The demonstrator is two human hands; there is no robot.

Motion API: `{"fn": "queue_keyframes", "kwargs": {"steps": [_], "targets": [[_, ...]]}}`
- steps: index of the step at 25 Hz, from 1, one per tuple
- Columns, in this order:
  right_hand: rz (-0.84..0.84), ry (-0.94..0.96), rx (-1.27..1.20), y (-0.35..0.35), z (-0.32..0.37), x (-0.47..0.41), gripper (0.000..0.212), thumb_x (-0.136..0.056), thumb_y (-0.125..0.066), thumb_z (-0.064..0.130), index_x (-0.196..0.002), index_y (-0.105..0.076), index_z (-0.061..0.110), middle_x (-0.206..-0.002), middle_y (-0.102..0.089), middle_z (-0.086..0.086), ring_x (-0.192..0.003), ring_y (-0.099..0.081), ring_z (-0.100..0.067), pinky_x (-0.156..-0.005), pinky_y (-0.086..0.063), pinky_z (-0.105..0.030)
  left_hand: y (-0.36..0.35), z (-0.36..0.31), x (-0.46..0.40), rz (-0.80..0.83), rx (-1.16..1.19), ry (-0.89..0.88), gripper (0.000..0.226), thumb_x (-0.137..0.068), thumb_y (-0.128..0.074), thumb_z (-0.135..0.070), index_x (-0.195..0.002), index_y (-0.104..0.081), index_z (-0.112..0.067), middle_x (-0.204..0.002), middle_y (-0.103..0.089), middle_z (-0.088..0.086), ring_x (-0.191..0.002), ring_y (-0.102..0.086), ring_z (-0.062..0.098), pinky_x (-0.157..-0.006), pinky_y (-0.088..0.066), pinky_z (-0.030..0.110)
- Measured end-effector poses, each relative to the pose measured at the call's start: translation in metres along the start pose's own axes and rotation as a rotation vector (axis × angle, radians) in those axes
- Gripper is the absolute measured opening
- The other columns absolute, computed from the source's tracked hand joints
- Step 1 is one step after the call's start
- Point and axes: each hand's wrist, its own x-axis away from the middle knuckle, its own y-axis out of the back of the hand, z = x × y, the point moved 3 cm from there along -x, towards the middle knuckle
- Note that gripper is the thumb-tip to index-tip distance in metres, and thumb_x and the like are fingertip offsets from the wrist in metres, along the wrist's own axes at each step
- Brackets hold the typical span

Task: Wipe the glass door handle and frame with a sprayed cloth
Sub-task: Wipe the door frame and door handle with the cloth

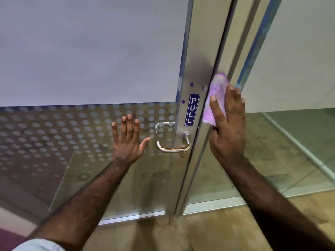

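A purple cloth (216, 87) is pressed flat against the right edge of the silver door frame (196, 51) by my right hand (227, 127), palm and fingers spread over it. The cloth sits just right of the blue PULL sticker (192, 109). Below the sticker is the silver lever handle (172, 148), with rust-coloured marks along its bar. My left hand (127, 140) rests open and flat on the dotted glass pane (54, 134), a little left of the handle, holding nothing. Small purple specks dot the frame above the sticker.
The pane's upper part is frosted white (90, 51). A second glass panel with a blue-edged frame (257, 51) stands to the right. Tiled floor (226, 229) runs below, and the door's bottom rail (134, 217) sits near my left forearm.
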Motion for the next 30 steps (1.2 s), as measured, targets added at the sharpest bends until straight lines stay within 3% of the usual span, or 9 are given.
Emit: {"fn": "queue_keyframes", "kwargs": {"steps": [5, 8, 11, 12, 15, 17, 20, 27, 30], "targets": [[-0.087, 0.138, 0.117, -0.035, -0.007, -0.032, 0.055, -0.106, -0.043, -0.007, -0.159, -0.052, 0.004, -0.162, -0.042, -0.041, -0.154, -0.038, -0.058, -0.132, -0.024, -0.068, -0.015, 0.004, 0.001, -0.069, -0.014, -0.020, 0.110, -0.100, -0.055, -0.071, -0.170, -0.002, -0.004, -0.179, 0.012, 0.019, -0.166, 0.011, 0.037, -0.131, 0.008, 0.065], [-0.071, 0.120, 0.159, -0.062, -0.008, -0.044, 0.069, -0.101, -0.055, -0.002, -0.166, -0.033, 0.003, -0.167, -0.037, -0.037, -0.158, -0.035, -0.052, -0.136, -0.016, -0.058, -0.018, 0.004, 0.001, -0.076, -0.023, -0.026, 0.111, -0.100, -0.054, -0.072, -0.170, -0.001, -0.004, -0.179, 0.013, 0.019, -0.166, 0.012, 0.037, -0.130, 0.009, 0.065], [0.002, 0.084, 0.199, -0.086, -0.010, -0.043, 0.080, -0.111, -0.057, 0.046, -0.167, -0.028, -0.004, -0.174, -0.028, -0.028, -0.163, -0.027, -0.046, -0.138, -0.010, -0.054, -0.019, 0.004, 0.002, -0.086, -0.033, -0.025, 0.110, -0.100, -0.055, -0.071, -0.170, -0.002, -0.004, -0.179, 0.011, 0.019, -0.166, 0.010, 0.037, -0.131, 0.008, 0.065], [0.033, 0.086, 0.205, -0.092, -0.011, -0.039, 0.081, -0.112, -0.054, 0.050, -0.167, -0.029, -0.004, -0.175, -0.027, -0.027, -0.165, -0.023, -0.043, -0.138, -0.010, -0.053, -0.019, 0.004, 0.002, -0.087, -0.041, -0.026, 0.109, -0.100, -0.054, -0.071, -0.170, -0.002, -0.004, -0.179, 0.011, 0.020, -0.166, 0.010, 0.037, -0.130, 0.008, 0.065], [0.076, 0.111, 0.186, -0.106, -0.012, -0.010, 0.063, -0.114, -0.053, 0.024, -0.167, -0.032, -0.002, -0.177, -0.022, -0.023, -0.168, -0.014, -0.033, -0.138, -0.013, -0.054, -0.020, 0.004, 0.002, -0.083, -0.046, -0.024, 0.110, -0.100, -0.054, -0.071, -0.169, -0.001, -0.004, -0.179, 0.012, 0.020, -0.166, 0.010, 0.038, -0.130, 0.008, 0.066], [0.168, 0.205, 0.231, -0.107, -0.013, 0.021, 0.071, -0.100, -0.067, 0.005, -0.165, -0.039, -0.002, -0.175, -0.029, -0.022, -0.165, -0.023, -0.034, -0.134, -0.026, -0.059, -0.020, 0.004, 0.002, -0.079, -0.052, -0.023, 0.111, -0.100, -0.054, -0.072, -0.169, 0.000, -0.004, -0.178, 0.013, 0.019, -0.166, 0.012, 0.038, -0.130, 0.008, 0.065], [0.265, 0.275, 0.366, -0.096, -0.017, 0.048, 0.079, -0.092, -0.077, 0.003, -0.163, -0.043, -0.001, -0.172, -0.038, -0.021, -0.160, -0.036, -0.036, -0.127, -0.040, -0.059, -0.017, 0.003, 0.001, -0.076, -0.055, -0.029, 0.112, -0.100, -0.054, -0.072, -0.169, 0.002, -0.004, -0.178, 0.015, 0.019, -0.166, 0.013, 0.037, -0.130, 0.009, 0.065], [0.040, 0.113, 0.313, -0.073, -0.014, -0.059, 0.056, -0.110, -0.036, -0.002, -0.167, -0.034, -0.003, -0.174, -0.031, -0.029, -0.164, -0.029, -0.044, -0.138, -0.018, -0.055, -0.010, 0.002, -0.001, -0.055, -0.049, -0.035, 0.113, -0.100, -0.053, -0.072, -0.169, 0.008, -0.005, -0.177, 0.023, 0.017, -0.165, 0.020, 0.035, -0.130, 0.014, 0.062], [0.023, 0.077, 0.266, -0.075, -0.008, -0.066, 0.060, -0.105, -0.040, -0.007, -0.165, -0.034, -0.005, -0.172, -0.032, -0.032, -0.163, -0.030, -0.046, -0.137, -0.018, -0.055, -0.010, 0.003, -0.002, -0.048, -0.044, -0.031, 0.112, -0.101, -0.052, -0.071, -0.169, 0.007, -0.005, -0.177, 0.024, 0.016, -0.165, 0.020, 0.035, -0.130, 0.013, 0.062]]}}
